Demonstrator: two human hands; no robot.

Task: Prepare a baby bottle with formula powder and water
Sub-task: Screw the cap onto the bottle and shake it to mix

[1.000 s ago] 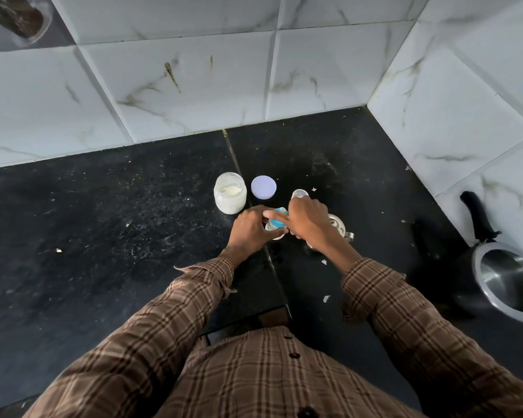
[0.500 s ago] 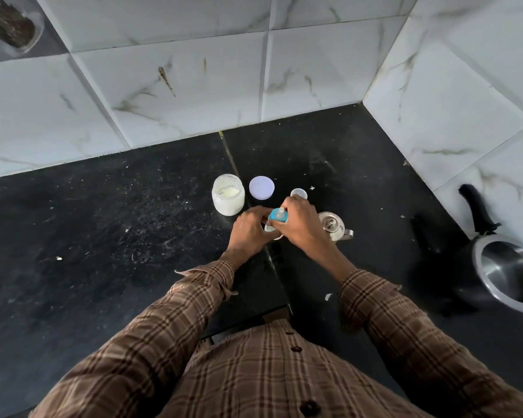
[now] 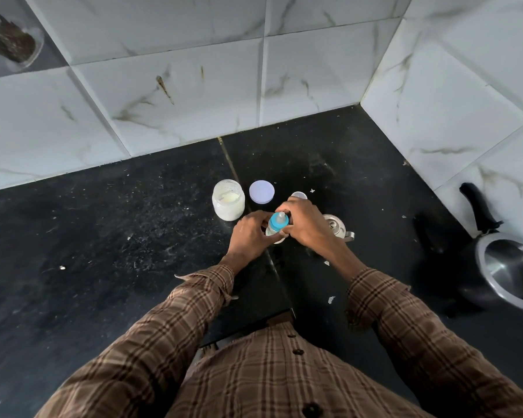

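the baby bottle point(image 3: 277, 227) is being held upright on the black counter point(image 3: 103, 251) between both hands, its blue teat collar point(image 3: 279, 221) showing at the top. the bottle's body is being gripped by the left hand point(image 3: 249, 233) with fingers curled round its left side, while the collar is being pinched from the right by the curled fingers of the right hand point(image 3: 305, 226). judging from this, the collar is being screwed on, so the filling appears to be finished and closing is the step in hand. the next move is likely being set up as a firm final twist, with the body kept steady so that nothing is tipped. just beyond the grip to the left, an open jar of powder point(image 3: 228, 200) is standing, with its pale lid point(image 3: 261, 192) lying beside it. a small white cap point(image 3: 299, 195) is lying just behind the right hand, and a small steel vessel point(image 3: 334, 226) is partly hidden by it. well off to the right, a steel kettle point(image 3: 511, 263) is standing.
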